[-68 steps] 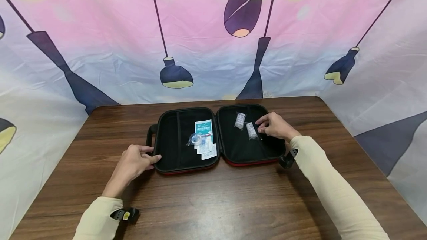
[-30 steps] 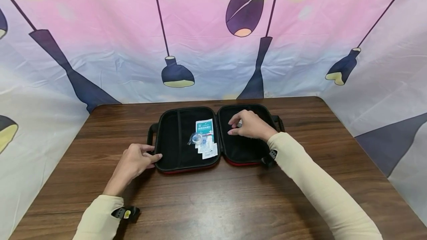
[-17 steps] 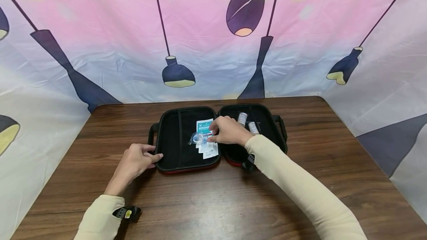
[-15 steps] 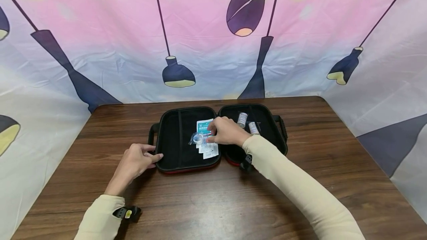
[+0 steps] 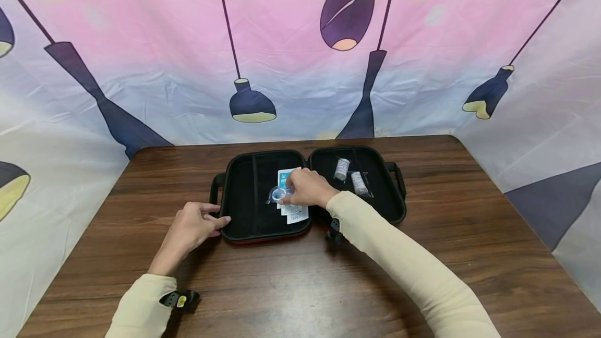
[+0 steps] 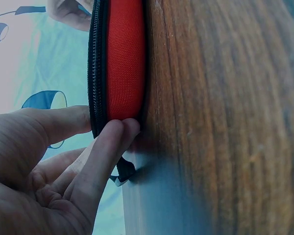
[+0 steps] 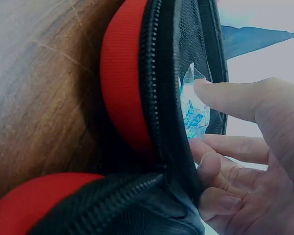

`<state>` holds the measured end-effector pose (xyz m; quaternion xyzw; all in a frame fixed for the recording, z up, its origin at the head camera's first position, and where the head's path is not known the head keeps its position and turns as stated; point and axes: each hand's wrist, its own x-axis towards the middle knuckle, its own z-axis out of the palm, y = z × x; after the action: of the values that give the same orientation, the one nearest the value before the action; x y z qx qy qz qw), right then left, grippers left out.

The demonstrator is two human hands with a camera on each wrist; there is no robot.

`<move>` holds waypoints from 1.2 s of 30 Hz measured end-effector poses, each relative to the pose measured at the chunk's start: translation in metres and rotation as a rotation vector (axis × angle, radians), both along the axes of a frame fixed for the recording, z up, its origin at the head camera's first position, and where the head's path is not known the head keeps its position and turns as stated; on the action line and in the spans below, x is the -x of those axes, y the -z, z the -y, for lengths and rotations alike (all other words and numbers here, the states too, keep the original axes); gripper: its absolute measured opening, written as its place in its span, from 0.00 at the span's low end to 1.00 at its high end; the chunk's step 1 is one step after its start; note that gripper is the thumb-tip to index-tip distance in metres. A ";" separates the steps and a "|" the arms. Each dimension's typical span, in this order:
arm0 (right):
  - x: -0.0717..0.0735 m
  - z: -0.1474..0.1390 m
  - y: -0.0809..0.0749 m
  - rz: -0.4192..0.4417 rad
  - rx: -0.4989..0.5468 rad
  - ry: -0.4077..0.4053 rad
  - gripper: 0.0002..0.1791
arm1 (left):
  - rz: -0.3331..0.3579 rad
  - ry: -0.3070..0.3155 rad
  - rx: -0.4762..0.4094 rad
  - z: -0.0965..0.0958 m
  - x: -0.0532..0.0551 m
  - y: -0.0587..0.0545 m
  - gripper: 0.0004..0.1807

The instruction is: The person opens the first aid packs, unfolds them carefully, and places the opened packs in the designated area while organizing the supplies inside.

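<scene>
A black-lined zip case (image 5: 239,213) with a red shell lies unfolded on the table. My left hand (image 5: 190,228) holds its left front corner, thumb on the rim and fingers against the red side (image 6: 125,63). Over the left half, my right hand (image 5: 307,188) has thumb and forefinger around a tape roll in clear plastic (image 5: 278,195); in the right wrist view the thumb overlaps the clear wrapper (image 7: 195,110). Beneath it are a teal-and-white packet (image 5: 283,175) and white sachets (image 5: 298,216), partly hidden by the hand.
Two wrapped white bandage rolls (image 5: 341,169) (image 5: 359,183) lie in the right half of the case. Carry handles (image 5: 215,188) stick out at both ends. The wooden table (image 5: 291,286) reaches back to a printed cloth backdrop (image 5: 188,67).
My right hand has travelled left from the bandage rolls, across the hinge, to the tape roll. The bandage rolls are uncovered again. My left hand stays at the case's corner.
</scene>
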<state>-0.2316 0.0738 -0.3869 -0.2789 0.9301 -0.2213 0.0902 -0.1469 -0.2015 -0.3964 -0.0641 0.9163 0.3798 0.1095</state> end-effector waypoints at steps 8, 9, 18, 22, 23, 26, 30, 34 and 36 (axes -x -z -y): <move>0.001 0.002 0.002 0.017 -0.028 0.031 0.15 | -0.003 0.001 0.000 0.000 0.000 0.000 0.30; 0.001 0.002 0.002 0.018 -0.028 0.032 0.15 | -0.004 0.000 0.002 0.000 0.000 0.000 0.30; 0.001 -0.004 -0.005 0.026 0.028 0.019 0.17 | 0.006 -0.007 -0.025 0.000 0.000 -0.001 0.30; 0.001 -0.011 -0.013 0.030 0.044 0.024 0.17 | 0.007 -0.008 -0.017 0.000 0.000 0.000 0.30; 0.001 -0.014 -0.014 0.032 0.045 0.028 0.17 | 0.008 -0.010 -0.012 0.000 -0.001 0.000 0.30; 0.001 -0.023 -0.019 0.030 0.047 0.039 0.17 | 0.005 -0.005 -0.001 0.000 -0.001 0.000 0.30; 0.001 -0.036 -0.024 0.020 0.064 0.048 0.17 | 0.002 -0.001 0.003 0.001 0.000 0.001 0.30; 0.000 -0.050 -0.028 0.013 0.086 0.053 0.16 | 0.005 -0.002 0.009 0.000 0.001 0.000 0.30; 0.000 -0.058 -0.029 0.011 0.094 0.060 0.14 | 0.009 0.000 0.009 0.000 0.001 0.000 0.30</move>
<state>-0.2313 0.1319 -0.3578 -0.2539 0.9261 -0.2688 0.0753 -0.1474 -0.2013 -0.3968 -0.0666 0.9176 0.3752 0.1134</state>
